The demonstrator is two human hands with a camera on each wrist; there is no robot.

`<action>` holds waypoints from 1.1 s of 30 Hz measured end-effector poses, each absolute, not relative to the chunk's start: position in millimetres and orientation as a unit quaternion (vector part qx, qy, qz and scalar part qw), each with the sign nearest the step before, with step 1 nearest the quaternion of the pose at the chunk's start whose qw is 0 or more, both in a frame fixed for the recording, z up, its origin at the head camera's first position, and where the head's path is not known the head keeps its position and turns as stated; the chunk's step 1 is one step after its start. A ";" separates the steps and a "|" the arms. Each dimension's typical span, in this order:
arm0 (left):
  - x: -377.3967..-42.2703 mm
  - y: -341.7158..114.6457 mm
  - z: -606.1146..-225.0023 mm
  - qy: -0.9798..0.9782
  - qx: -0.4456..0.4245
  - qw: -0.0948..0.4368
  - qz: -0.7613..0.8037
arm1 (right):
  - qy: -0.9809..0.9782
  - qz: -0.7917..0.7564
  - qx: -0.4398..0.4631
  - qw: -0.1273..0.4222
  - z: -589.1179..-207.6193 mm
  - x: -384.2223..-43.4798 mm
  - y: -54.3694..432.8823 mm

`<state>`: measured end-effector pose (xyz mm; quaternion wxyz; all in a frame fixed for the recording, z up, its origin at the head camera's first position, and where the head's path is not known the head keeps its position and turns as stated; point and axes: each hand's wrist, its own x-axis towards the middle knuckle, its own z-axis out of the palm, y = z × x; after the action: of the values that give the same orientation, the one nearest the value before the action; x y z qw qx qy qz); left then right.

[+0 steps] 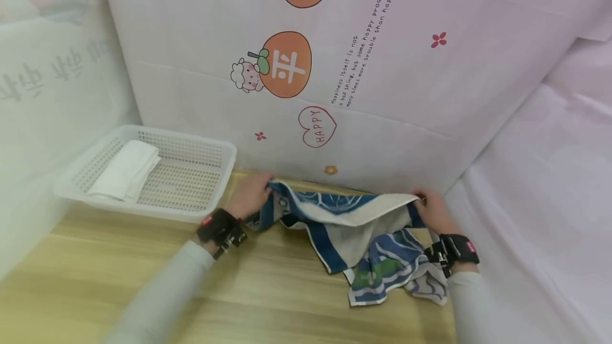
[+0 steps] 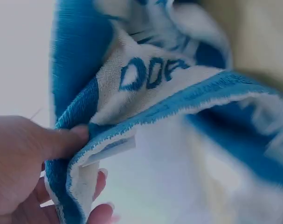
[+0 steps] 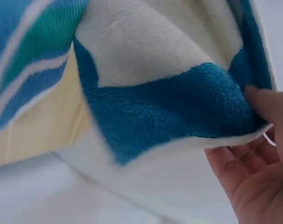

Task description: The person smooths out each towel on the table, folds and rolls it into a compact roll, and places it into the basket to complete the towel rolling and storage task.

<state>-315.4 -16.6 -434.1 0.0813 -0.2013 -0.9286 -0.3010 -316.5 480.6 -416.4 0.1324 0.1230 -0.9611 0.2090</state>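
Blue-and-beige terry towel (image 1: 351,235) hangs slack over the table (image 1: 268,291), left hand (image 1: 249,195) and right hand (image 1: 435,212) each pinching one end, thumb against fingers. Judged light, limp, non-slip, unbreakable; best hold: hemmed corners.

The blue and white towel (image 3: 169,107) is fuzzy cloth. The basket (image 1: 143,209) looks like smooth plastic. The table (image 1: 268,291) looks like smooth wood.

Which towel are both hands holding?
The dark blue and cream towel, pinched by left hand and right hand. The blue-green towel lies crumpled on the table; the white one lies folded in the basket.
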 end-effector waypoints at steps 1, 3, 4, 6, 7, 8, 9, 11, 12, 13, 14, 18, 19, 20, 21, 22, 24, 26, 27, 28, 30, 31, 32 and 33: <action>-320.5 -23.7 -425.4 -0.929 -0.193 0.093 -0.303 | -0.960 0.208 0.121 0.141 -413.3 -317.5 486.8; -330.0 -36.9 -406.2 -0.930 -0.174 0.113 -0.303 | -0.961 0.195 0.115 0.160 -406.6 -318.1 498.7; -334.5 -42.6 -397.2 -0.931 -0.166 0.129 -0.300 | -0.961 0.190 0.112 0.170 -403.6 -318.3 504.8; -341.6 -51.5 -376.4 -0.931 -0.155 0.157 -0.290 | -0.959 0.183 0.105 0.187 -395.3 -318.4 515.3; -345.0 -55.1 -365.5 -0.930 -0.154 0.171 -0.287 | -0.958 0.179 0.100 0.200 -388.7 -317.1 517.5; -348.3 -57.9 -354.6 -0.927 -0.154 0.184 -0.288 | -0.956 0.176 0.094 0.216 -381.2 -316.2 518.2; -351.2 -59.9 -343.8 -0.924 -0.154 0.198 -0.290 | -0.953 0.177 0.086 0.231 -372.7 -314.9 517.5; -355.7 -62.6 -323.2 -0.917 -0.151 0.229 -0.291 | -0.947 0.184 0.064 0.257 -352.3 -311.6 511.9; -356.6 -63.8 -313.8 -0.912 -0.148 0.249 -0.291 | -0.940 0.188 0.054 0.279 -341.2 -308.7 506.9; -356.1 -64.7 -306.2 -0.908 -0.146 0.264 -0.292 | -0.934 0.188 0.050 0.298 -331.9 -306.5 502.8; -354.2 -65.9 -299.9 -0.904 -0.142 0.279 -0.292 | -0.927 0.190 0.048 0.319 -323.9 -303.9 499.3; -329.9 -77.2 -300.0 -0.879 -0.179 0.296 -0.327 | -0.899 0.200 0.076 0.383 -309.1 -275.9 485.1; -320.6 -81.2 -307.3 -0.877 -0.198 0.282 -0.334 | -0.895 0.196 0.092 0.391 -312.5 -265.8 483.3; -310.4 -85.2 -317.1 -0.875 -0.220 0.265 -0.339 | -0.891 0.197 0.108 0.394 -318.7 -254.5 482.7; -299.9 -89.3 -329.9 -0.874 -0.245 0.242 -0.342 | -0.891 0.201 0.120 0.388 -327.7 -241.4 481.7; -288.8 -92.7 -344.1 -0.876 -0.265 0.213 -0.341 | -0.891 0.197 0.136 0.386 -340.6 -230.1 482.8; -267.9 -98.0 -377.6 -0.884 -0.286 0.152 -0.336 | -0.894 0.195 0.152 0.373 -373.2 -207.9 485.5; -249.9 -102.7 -413.1 -0.891 -0.295 0.101 -0.331 | -0.904 0.207 0.155 0.341 -410.6 -187.6 487.8; -241.9 -104.8 -430.0 -0.893 -0.292 0.078 -0.333 | -0.912 0.210 0.144 0.322 -428.7 -178.8 488.4; -234.4 -107.3 -445.7 -0.897 -0.287 0.058 -0.330 | -0.920 0.213 0.133 0.301 -445.8 -171.3 489.2; -222.5 -112.2 -472.0 -0.905 -0.278 0.044 -0.319 | -0.940 0.209 0.098 0.251 -473.5 -158.2 489.5; -217.4 -114.8 -480.9 -0.906 -0.277 0.042 -0.316 | -0.948 0.207 0.077 0.230 -483.2 -153.6 489.9; -213.2 -117.2 -487.2 -0.907 -0.276 0.049 -0.314 | -0.954 0.201 0.055 0.216 -489.4 -149.4 489.9; -209.2 -119.5 -490.8 -0.909 -0.271 0.060 -0.312 | -0.957 0.198 0.036 0.209 -492.8 -146.4 489.4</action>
<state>-209.2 -119.5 -490.8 0.0597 -0.2713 -0.9086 -0.3118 -146.4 489.4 -492.8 0.2092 0.0362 -0.9570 0.1975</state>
